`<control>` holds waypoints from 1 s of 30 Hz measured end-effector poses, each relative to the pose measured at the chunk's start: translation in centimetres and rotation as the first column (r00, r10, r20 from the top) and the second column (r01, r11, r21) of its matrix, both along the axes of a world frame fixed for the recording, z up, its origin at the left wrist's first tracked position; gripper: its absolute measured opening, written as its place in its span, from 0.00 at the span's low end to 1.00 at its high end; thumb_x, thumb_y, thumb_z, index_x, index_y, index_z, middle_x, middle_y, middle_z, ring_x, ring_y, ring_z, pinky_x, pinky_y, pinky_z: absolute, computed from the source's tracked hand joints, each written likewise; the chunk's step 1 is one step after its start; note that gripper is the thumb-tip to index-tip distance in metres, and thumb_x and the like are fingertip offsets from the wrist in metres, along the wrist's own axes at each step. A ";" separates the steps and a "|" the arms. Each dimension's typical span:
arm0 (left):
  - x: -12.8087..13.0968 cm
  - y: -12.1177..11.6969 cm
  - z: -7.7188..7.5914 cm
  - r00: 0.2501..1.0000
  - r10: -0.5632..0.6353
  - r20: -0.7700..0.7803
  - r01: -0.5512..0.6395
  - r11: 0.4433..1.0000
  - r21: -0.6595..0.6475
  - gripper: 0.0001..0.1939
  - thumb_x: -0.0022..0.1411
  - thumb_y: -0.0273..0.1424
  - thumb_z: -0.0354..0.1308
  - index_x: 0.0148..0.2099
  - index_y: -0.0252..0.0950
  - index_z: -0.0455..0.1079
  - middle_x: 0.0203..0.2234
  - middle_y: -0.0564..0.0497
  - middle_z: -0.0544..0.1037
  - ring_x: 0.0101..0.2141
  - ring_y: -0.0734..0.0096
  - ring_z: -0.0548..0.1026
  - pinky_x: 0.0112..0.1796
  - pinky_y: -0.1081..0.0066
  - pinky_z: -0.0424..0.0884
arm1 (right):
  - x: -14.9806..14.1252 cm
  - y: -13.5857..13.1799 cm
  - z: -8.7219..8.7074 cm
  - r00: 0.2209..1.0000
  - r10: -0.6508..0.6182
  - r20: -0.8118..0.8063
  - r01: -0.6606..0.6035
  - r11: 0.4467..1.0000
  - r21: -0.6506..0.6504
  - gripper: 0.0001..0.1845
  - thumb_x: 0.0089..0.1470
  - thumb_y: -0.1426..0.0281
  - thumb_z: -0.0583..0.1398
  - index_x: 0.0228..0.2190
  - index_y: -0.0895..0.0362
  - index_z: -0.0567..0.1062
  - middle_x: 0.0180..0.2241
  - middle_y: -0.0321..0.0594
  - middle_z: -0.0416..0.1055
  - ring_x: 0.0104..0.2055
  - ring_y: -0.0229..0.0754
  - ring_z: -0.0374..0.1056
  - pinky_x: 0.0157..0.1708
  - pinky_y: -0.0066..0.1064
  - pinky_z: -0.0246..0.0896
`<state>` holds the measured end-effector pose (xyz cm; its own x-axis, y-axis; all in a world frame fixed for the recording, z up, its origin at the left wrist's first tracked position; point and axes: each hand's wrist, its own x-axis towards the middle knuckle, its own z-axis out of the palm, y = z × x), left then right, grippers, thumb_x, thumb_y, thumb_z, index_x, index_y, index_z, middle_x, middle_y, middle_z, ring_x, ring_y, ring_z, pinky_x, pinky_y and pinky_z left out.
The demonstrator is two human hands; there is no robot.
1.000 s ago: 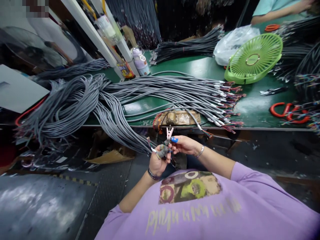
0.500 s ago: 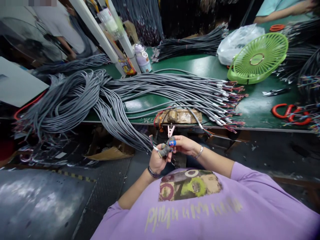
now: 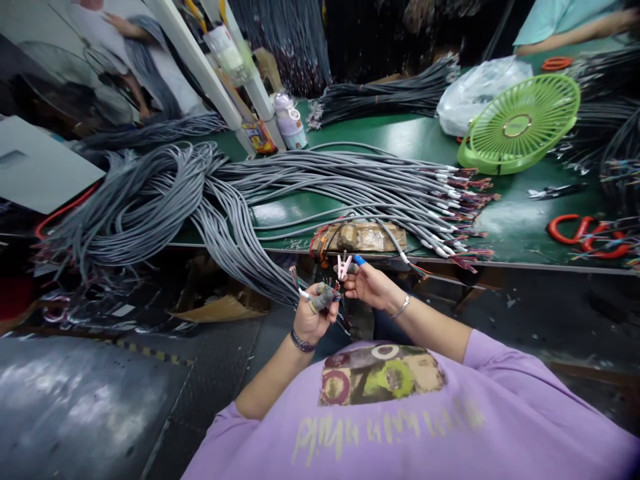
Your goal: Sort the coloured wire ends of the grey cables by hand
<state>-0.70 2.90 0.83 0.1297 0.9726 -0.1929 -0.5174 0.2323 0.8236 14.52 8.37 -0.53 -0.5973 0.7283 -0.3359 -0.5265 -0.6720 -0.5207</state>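
From my distant seat I watch the two hands, which meet just off the near edge of the green tabletop [image 3: 395, 137]. The left hand [image 3: 314, 319] is closed, with the fingers bent and the thumb side pressed against them; it holds colored wires [image 3: 331, 283], whose thin ends fan out on the far side of the grip. A gray finger cover [image 3: 321, 301] is on this hand. Just to its left, a cable end with a white sleeve [image 3: 303, 294] points up and away, with its own colored strands spread.

The right hand [image 3: 369, 288] is half curled, the fingertips turned to the left, and one digit carries a blue wrap [image 3: 359, 261]. It is at the pink clip [image 3: 343, 268], but I cannot tell whether it pinches this clip or is only beside it. The clip stands at the near edge, in front of a tape-wrapped block [image 3: 371, 236] lying on the tabletop.

From the left, a thick bundle of gray cables [image 3: 227, 230] hangs over the near edge and runs down towards the left hand. More gray cables stretch to the right across the tabletop, their white-sleeved ends near the green fan [image 3: 523, 123]. To the right of these ends lie the pliers [image 3: 556, 192], and nearer, red handles [image 3: 565, 228]. On the far side I see a lilac bottle [image 3: 290, 125] and a bundle of black cables [image 3: 387, 97].
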 end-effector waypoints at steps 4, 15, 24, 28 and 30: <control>0.4 0.3 0.0 1.000 -0.012 0.006 0.012 1.000 0.000 0.19 0.41 0.39 0.70 0.24 0.34 0.65 0.11 0.55 0.69 0.10 0.80 0.62 0.13 0.79 0.55 | -0.5 0.9 0.1 1.000 -0.001 0.016 0.000 0.996 0.085 0.23 0.55 0.52 0.56 0.34 0.59 0.75 0.27 0.38 0.71 0.25 0.33 0.63 0.26 0.26 0.63; 1.2 0.7 -1.0 1.000 -0.014 0.028 0.015 1.000 -0.016 0.16 0.42 0.38 0.69 0.27 0.33 0.68 0.14 0.55 0.71 0.12 0.81 0.63 0.12 0.80 0.55 | -2.3 1.2 -0.4 0.984 -0.169 -0.049 0.168 0.985 -0.027 0.19 0.48 0.54 0.63 0.27 0.60 0.76 0.22 0.36 0.71 0.23 0.33 0.63 0.24 0.25 0.59; 1.3 0.7 -1.6 0.998 -0.040 0.042 0.040 0.999 0.008 0.16 0.44 0.38 0.69 0.29 0.33 0.70 0.13 0.55 0.70 0.12 0.81 0.63 0.12 0.81 0.57 | -2.6 0.8 0.6 0.971 -0.235 -0.031 0.235 0.972 -0.032 0.19 0.47 0.55 0.64 0.25 0.60 0.75 0.20 0.35 0.69 0.21 0.32 0.61 0.21 0.24 0.56; 1.3 0.8 -1.6 0.999 -0.034 0.037 0.034 0.999 -0.003 0.17 0.42 0.38 0.70 0.29 0.32 0.70 0.16 0.54 0.72 0.12 0.82 0.64 0.12 0.81 0.58 | -2.4 0.5 0.5 0.984 -0.158 -0.080 0.156 0.987 -0.026 0.25 0.48 0.48 0.60 0.27 0.60 0.74 0.19 0.34 0.68 0.19 0.32 0.60 0.21 0.25 0.56; 1.3 0.7 -1.5 0.999 -0.032 0.029 0.032 0.999 -0.002 0.17 0.42 0.38 0.70 0.29 0.32 0.70 0.16 0.54 0.72 0.12 0.82 0.64 0.12 0.81 0.58 | -2.2 0.4 0.4 0.988 -0.103 -0.114 0.102 0.995 -0.009 0.29 0.50 0.44 0.56 0.30 0.60 0.74 0.20 0.35 0.68 0.20 0.32 0.60 0.21 0.25 0.57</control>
<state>0.55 3.62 -0.66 0.1662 0.9674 -0.1912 -0.5330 0.2513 0.8079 12.33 8.73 -0.13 -0.5541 0.7867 -0.2719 -0.6488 -0.6129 -0.4510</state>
